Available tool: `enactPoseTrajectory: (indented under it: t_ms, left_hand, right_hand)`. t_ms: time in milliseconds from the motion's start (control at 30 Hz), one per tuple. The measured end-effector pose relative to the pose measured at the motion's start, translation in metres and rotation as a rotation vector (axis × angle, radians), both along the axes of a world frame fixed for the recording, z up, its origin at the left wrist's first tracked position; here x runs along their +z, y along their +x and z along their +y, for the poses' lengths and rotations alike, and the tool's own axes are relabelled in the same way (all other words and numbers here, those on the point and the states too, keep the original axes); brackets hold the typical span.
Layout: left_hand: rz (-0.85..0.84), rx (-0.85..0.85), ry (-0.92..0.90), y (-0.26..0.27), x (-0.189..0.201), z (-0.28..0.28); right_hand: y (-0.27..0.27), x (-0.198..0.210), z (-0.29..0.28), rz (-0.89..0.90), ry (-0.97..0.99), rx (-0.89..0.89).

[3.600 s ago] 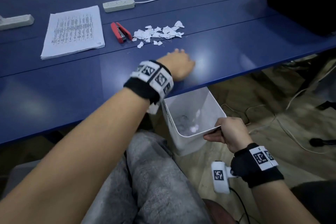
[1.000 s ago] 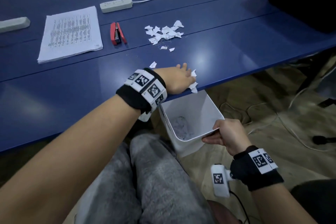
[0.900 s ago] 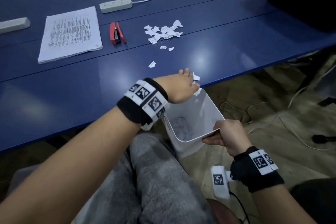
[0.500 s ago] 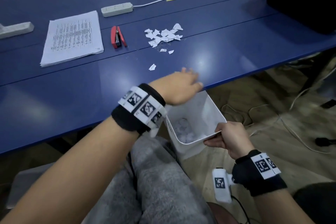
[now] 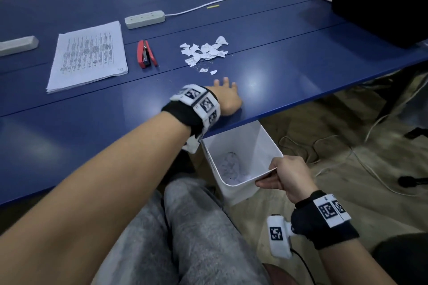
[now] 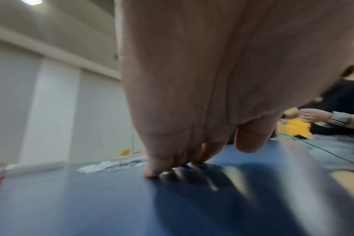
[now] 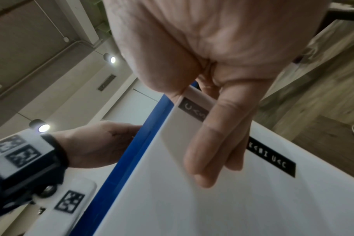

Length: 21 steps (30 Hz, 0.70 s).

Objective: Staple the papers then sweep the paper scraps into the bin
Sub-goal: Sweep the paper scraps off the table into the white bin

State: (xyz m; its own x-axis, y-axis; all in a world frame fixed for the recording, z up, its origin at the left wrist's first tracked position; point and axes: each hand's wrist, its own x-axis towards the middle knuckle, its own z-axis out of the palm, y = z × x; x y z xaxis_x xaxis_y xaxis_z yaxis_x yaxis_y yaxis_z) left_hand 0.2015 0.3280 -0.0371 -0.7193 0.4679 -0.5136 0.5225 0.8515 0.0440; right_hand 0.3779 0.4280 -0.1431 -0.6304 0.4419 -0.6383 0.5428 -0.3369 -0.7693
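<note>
A pile of white paper scraps (image 5: 205, 52) lies on the blue table (image 5: 69, 134), also seen low and blurred as paper scraps (image 6: 109, 165) in the left wrist view. My left hand (image 5: 225, 97) lies flat on the table short of the pile, fingers straight, fingertips (image 6: 152, 172) touching the surface. My right hand (image 5: 280, 174) grips the rim of the white bin (image 5: 243, 146) held under the table edge; its fingers (image 7: 212, 151) lie along the bin wall (image 7: 253, 207). Scraps lie in the bin's bottom. The stack of papers (image 5: 89, 53) and the red stapler (image 5: 146, 54) lie to the left.
A white power strip (image 5: 144, 19) with its cable lies behind the stapler, another (image 5: 17, 45) at the far left. A black box (image 5: 382, 0) stands at the back right. Cables run over the floor on the right. My grey-clad legs are under the table.
My left hand swept a few scraps over the table edge into the bin, then moved back onto the table toward the pile. The right hand kept holding the bin.
</note>
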Motion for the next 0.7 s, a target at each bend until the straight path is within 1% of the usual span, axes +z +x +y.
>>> enactPoseTrajectory:
  t_ms: [100, 267, 333, 367, 433, 500, 600, 667, 700]
  left_hand:
    - [-0.049, -0.094, 0.022, 0.022, -0.005, -0.009]
    - [-0.136, -0.282, 0.119, 0.089, 0.0, -0.025]
    - [-0.155, -0.34, 0.16, 0.101, -0.003, -0.027]
    - [-0.153, -0.339, 0.191, 0.101, 0.0, -0.027]
    - [-0.108, -0.244, 0.253, 0.084, 0.012, -0.031]
    - [-0.051, -0.091, 0.249, 0.044, 0.024, -0.039]
    - [0.074, 0.032, 0.039, -0.03, 0.026, -0.063]
    - [0.119, 0.134, -0.043, -0.074, 0.018, -0.079]
    - [0.145, 0.17, -0.049, -0.091, 0.011, -0.085]
  right_hand:
    - [0.002, -0.002, 0.002, -0.003, -0.004, -0.003]
    - [0.0, -0.002, 0.0, -0.008, -0.004, -0.022]
    - [-0.002, -0.001, -0.002, 0.003, 0.003, -0.039]
    - [-0.001, -0.002, -0.001, 0.007, 0.002, -0.045]
    - [-0.001, -0.002, -0.001, 0.012, -0.008, -0.037]
    - [0.001, -0.001, -0.001, 0.008, -0.01, -0.02]
    - [0.002, 0.0, -0.002, 0.01, 0.0, 0.001]
    - [-0.001, -0.001, 0.0, 0.007, -0.001, 0.003]
    - [-0.001, -0.002, 0.0, 0.0, 0.0, 0.004]
